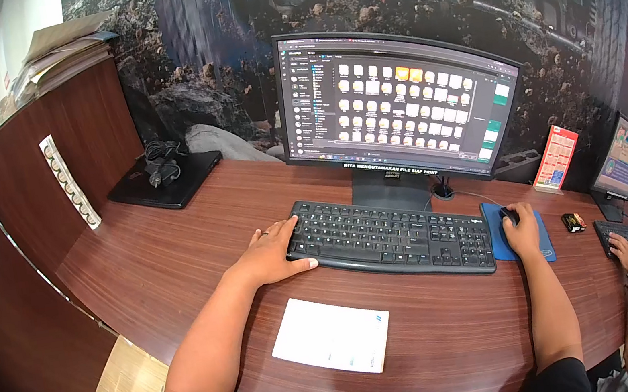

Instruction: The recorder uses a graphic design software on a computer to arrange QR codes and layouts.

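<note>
My left hand lies with its fingers apart at the left end of a black keyboard; its thumb rests by the front edge. At the keyboard's right, my right hand is wrapped over a black computer mouse on a blue mouse pad. Behind the keyboard stands a black monitor showing a window full of small file icons, with two of them orange. A white paper pad or sheet lies on the desk in front of the keyboard.
A closed black laptop with a coiled cable on it sits back left. A wooden partition carries stacked papers. Right: a desk calendar, a small box, and a co-worker's hand at another keyboard.
</note>
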Motion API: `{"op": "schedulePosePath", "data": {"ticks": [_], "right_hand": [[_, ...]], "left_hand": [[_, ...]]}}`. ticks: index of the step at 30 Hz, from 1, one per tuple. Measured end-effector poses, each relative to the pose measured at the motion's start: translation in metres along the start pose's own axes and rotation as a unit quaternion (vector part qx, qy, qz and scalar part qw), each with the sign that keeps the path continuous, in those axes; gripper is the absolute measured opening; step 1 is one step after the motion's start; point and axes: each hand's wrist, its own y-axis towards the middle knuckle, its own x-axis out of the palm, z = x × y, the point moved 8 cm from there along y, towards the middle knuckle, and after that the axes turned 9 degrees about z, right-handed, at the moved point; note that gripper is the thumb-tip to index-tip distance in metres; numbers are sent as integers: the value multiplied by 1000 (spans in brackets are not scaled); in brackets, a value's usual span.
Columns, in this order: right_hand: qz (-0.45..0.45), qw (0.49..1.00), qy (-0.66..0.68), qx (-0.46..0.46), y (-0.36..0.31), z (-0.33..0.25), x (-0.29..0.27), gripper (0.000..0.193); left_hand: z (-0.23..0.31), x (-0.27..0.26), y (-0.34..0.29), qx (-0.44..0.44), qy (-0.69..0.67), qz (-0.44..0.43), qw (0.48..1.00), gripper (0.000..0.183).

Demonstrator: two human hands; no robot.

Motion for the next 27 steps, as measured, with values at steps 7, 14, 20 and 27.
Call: {"op": "schedulePosePath", "data": {"ticks": [7,14,20,27], "right_hand": [[-36,999,5,9,-2,-11,-1,27],[-38,999,33,-12,-2,-12,2,28],[-34,999,36,-17,-1,-10,2,28],[-24,998,44,-22,-1,-17,-1,30]], "left_hand": [[-1,1,1,-2,4,1,1000,112],[-1,1,0,7,15,8,1000,112],[-1,2,2,6,9,4,1000,113],[-1,1,0,4,9,0,1000,112]]}}
